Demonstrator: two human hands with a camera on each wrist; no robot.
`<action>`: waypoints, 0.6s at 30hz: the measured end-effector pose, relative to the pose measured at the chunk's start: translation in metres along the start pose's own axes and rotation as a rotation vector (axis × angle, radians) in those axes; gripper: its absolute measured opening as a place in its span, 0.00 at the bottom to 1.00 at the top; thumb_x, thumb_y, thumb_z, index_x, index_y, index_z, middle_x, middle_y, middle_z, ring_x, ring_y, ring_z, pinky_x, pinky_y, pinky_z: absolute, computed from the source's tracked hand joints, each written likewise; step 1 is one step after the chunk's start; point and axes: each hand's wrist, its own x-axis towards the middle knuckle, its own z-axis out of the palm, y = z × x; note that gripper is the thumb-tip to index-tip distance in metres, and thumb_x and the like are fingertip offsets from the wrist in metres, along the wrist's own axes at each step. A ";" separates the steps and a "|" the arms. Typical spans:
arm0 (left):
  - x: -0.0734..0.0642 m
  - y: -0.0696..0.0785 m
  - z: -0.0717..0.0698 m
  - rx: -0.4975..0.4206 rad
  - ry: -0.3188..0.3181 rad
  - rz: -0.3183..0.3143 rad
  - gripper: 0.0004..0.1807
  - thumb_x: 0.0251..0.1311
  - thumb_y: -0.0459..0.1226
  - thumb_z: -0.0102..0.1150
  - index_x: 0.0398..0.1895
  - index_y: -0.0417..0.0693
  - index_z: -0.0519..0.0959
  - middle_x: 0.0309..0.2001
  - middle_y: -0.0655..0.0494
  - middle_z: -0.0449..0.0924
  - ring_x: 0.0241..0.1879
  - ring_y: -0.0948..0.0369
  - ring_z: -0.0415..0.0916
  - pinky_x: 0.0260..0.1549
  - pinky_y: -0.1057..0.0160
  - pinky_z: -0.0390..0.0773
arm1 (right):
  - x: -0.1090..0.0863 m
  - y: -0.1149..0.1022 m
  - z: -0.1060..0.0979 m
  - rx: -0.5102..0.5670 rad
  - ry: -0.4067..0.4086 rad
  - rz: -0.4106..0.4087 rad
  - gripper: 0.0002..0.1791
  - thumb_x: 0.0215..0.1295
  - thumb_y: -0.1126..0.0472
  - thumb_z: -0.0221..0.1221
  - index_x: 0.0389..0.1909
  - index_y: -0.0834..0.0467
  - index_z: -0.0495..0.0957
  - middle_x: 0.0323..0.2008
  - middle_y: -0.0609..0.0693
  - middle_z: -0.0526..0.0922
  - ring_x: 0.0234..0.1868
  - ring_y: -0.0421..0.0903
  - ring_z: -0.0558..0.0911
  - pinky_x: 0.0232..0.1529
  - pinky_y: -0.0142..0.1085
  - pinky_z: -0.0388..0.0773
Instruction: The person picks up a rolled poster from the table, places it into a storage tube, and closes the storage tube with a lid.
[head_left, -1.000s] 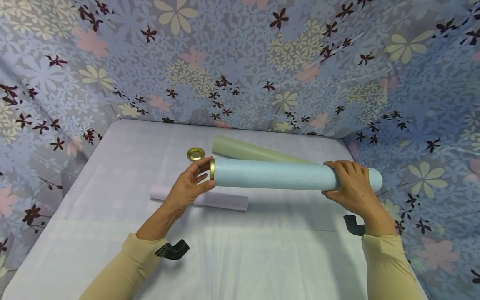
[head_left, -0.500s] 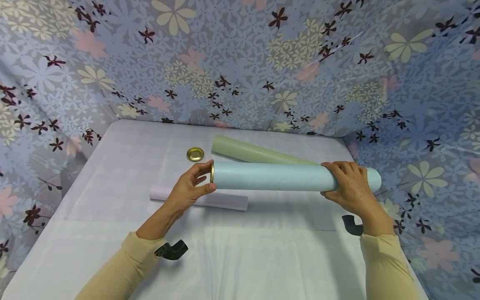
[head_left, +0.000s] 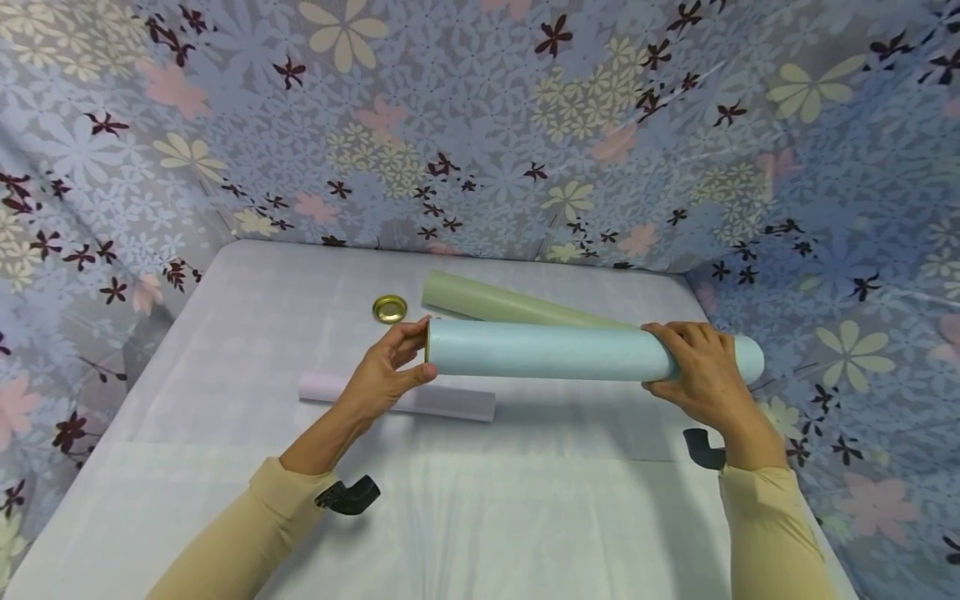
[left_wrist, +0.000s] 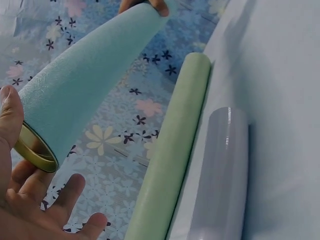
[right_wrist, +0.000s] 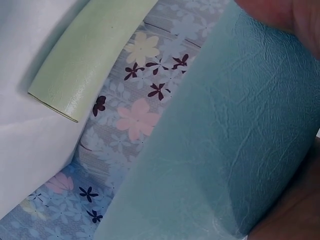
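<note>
A light-blue mailing tube (head_left: 547, 350) is held level above the table in the head view. My right hand (head_left: 697, 362) grips it from above near its right end. At the left end, a gold metal lid (left_wrist: 37, 152) sits in the tube's mouth, its recessed face showing in the left wrist view. Thumb and fingers of my left hand (head_left: 382, 375) pinch it at the rim, the other fingers spread below. In the right wrist view, the wrinkled blue surface (right_wrist: 210, 130) fills the right side, with parts of my right hand at its edges.
A green tube (head_left: 517, 302) lies behind the blue one on the white-covered table (head_left: 525, 517). A pale lilac tube (head_left: 450, 402) lies nearer, partly behind my left hand. Another gold lid (head_left: 390, 308) rests at the back left. Floral cloth (head_left: 480, 125) hangs behind and at the sides.
The gold band at the tube's left end shows narrower than before, and my left hand has shifted slightly right against it. My right hand keeps its grip almost unmoved.
</note>
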 end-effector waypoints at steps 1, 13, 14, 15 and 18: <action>0.000 0.000 0.000 0.004 -0.003 0.002 0.40 0.51 0.47 0.66 0.67 0.52 0.62 0.70 0.54 0.62 0.70 0.50 0.58 0.70 0.47 0.54 | 0.000 0.000 0.000 0.000 0.001 0.000 0.46 0.34 0.63 0.77 0.60 0.52 0.68 0.52 0.63 0.72 0.54 0.64 0.67 0.51 0.64 0.57; 0.000 -0.005 0.002 0.019 -0.005 -0.016 0.38 0.51 0.46 0.66 0.67 0.54 0.63 0.69 0.55 0.64 0.71 0.51 0.57 0.71 0.46 0.52 | -0.004 0.002 0.001 -0.007 0.019 -0.016 0.46 0.33 0.63 0.77 0.60 0.51 0.69 0.51 0.62 0.72 0.53 0.63 0.67 0.51 0.62 0.57; 0.000 -0.005 0.002 0.024 -0.004 -0.014 0.38 0.51 0.46 0.66 0.66 0.54 0.63 0.69 0.54 0.64 0.71 0.51 0.57 0.71 0.46 0.52 | -0.004 0.002 0.001 -0.011 0.020 -0.017 0.46 0.33 0.63 0.77 0.60 0.51 0.69 0.51 0.62 0.72 0.53 0.63 0.67 0.52 0.62 0.57; -0.001 -0.005 0.001 0.028 -0.002 -0.011 0.37 0.51 0.45 0.66 0.66 0.54 0.64 0.69 0.54 0.64 0.71 0.50 0.56 0.71 0.46 0.52 | -0.004 0.002 0.001 -0.015 0.022 -0.019 0.47 0.32 0.63 0.77 0.60 0.51 0.69 0.51 0.62 0.72 0.53 0.63 0.67 0.52 0.62 0.57; -0.002 -0.004 0.000 0.044 0.004 0.001 0.36 0.51 0.44 0.66 0.65 0.53 0.65 0.69 0.54 0.64 0.71 0.49 0.56 0.71 0.46 0.51 | -0.004 0.002 0.000 -0.027 0.029 -0.024 0.48 0.31 0.63 0.78 0.60 0.51 0.69 0.51 0.62 0.72 0.54 0.63 0.67 0.52 0.62 0.58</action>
